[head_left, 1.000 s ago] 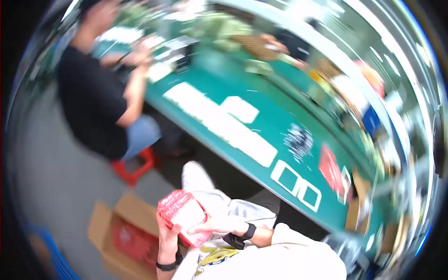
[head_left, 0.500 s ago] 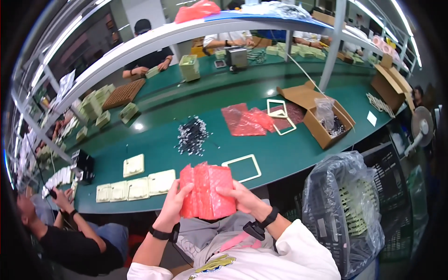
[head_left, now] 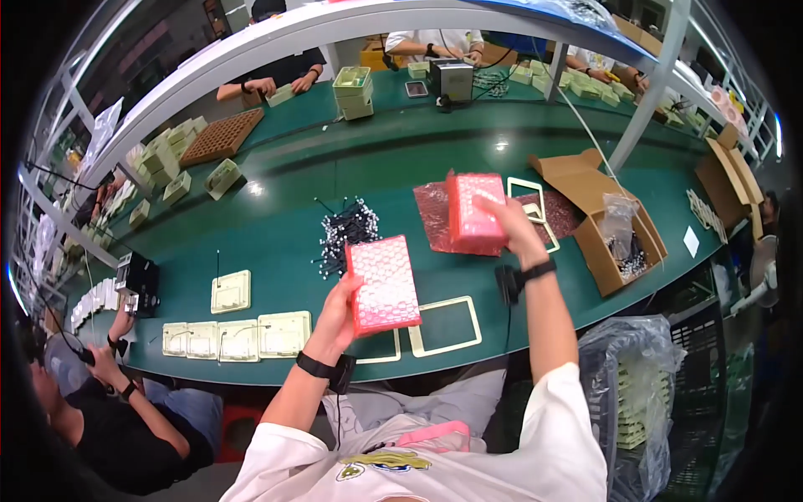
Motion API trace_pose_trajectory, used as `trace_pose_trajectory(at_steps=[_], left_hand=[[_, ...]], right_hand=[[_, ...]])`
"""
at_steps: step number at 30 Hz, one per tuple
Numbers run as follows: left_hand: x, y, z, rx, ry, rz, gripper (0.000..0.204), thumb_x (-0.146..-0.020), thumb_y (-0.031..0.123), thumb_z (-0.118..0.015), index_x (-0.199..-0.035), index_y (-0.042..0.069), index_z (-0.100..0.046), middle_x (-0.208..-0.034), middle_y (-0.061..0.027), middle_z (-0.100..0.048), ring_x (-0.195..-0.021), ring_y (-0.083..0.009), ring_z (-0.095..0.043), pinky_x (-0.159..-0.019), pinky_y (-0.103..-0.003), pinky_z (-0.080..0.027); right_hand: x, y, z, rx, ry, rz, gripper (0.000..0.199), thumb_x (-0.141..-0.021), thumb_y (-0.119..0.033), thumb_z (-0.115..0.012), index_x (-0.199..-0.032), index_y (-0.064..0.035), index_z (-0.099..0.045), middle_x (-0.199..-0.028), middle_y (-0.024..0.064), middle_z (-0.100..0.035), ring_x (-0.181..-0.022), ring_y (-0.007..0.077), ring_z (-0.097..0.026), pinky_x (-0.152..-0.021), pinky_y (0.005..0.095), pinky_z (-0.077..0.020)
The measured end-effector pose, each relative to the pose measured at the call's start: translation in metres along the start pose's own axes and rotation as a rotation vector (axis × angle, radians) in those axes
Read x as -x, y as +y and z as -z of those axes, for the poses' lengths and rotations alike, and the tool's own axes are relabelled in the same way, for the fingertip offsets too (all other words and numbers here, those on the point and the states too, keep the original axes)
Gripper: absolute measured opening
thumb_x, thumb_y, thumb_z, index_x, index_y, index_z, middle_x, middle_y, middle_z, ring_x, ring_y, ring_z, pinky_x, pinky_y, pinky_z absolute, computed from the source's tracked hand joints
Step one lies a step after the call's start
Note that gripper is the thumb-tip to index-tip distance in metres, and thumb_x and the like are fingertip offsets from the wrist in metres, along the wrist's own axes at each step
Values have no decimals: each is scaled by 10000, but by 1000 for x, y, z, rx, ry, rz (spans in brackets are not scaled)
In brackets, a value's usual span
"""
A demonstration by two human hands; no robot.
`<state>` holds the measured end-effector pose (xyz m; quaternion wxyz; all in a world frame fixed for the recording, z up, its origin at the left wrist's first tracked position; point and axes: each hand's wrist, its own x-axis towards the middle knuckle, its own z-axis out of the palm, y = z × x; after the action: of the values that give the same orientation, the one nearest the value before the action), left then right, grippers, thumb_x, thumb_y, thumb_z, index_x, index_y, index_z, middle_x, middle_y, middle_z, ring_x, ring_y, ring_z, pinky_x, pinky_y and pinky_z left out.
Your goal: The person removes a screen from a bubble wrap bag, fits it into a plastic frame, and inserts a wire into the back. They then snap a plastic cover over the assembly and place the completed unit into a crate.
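Note:
My left hand point(head_left: 336, 311) holds a flat pink bubble-wrap pack point(head_left: 383, 284) by its lower left edge, above the near edge of the green table point(head_left: 284, 226). My right hand point(head_left: 512, 219) grips a second pink bubble-wrap pack point(head_left: 473, 212) from its right side, held over loose pink wrap sheets point(head_left: 435, 219) on the table. A pile of small black parts with white tips point(head_left: 345, 234) lies just beyond the left pack. Pale rectangular frames point(head_left: 445, 326) lie on the table below the packs.
An open cardboard box point(head_left: 604, 219) with a clear bag of parts stands at the right. Cream trays point(head_left: 238, 333) line the near left edge. A person in black point(head_left: 125, 418) sits at my lower left; other people work across the table. A bag-lined bin point(head_left: 644, 393) stands at the lower right.
The single pink stack I held in both hands in front of me has been split: my left hand keeps one pack, my right hand has carried the other out over the table to the right.

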<state>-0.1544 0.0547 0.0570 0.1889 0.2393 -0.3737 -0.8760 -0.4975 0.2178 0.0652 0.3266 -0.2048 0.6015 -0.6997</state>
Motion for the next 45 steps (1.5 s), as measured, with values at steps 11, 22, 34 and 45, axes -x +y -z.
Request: trace_pose_trajectory(at_steps=[11, 22, 34, 45], left_hand=[[0, -9, 38, 403, -204, 249, 619, -967, 93, -684, -1526, 6, -431, -1452, -164, -601, -1295, -277, -639, -1088, -432, -546], [23, 44, -1, -329, -473, 275, 809, -884, 82, -793, -1566, -6, -366, -1475, -169, -573, -1325, -270, -608, -1111, -405, -505], [73, -24, -5, -301, -156, -119, 823, -777, 23, -912, -1476, -13, -477, -1344, -114, -660, -1208, -212, -667, -1043, -349, -537], [82, -19, -8, -409, -115, -38, 620, -893, 43, -820, -1427, -1, -507, -1321, -127, -667, -1198, -201, -676, -1024, -360, -554]], right_hand=[[-29, -1, -25, 976, 210, 170, 654, -921, -453, -804, -1316, 49, -663, -1232, 159, -727, -1098, 270, -721, -881, 432, -592], [181, 9, -128, 125, -334, -146, 785, -947, -153, -783, -1599, -18, -367, -1442, 136, -589, -1293, 227, -612, -1051, 362, -534], [247, 31, -130, 176, 116, 330, 749, -842, -104, -872, -1477, -11, -486, -1425, 130, -585, -1289, 269, -605, -1107, 406, -483], [249, 24, -113, 645, 36, 598, 117, -879, 10, -789, -979, 35, -734, -918, 132, -712, -765, 240, -703, -683, 332, -562]])
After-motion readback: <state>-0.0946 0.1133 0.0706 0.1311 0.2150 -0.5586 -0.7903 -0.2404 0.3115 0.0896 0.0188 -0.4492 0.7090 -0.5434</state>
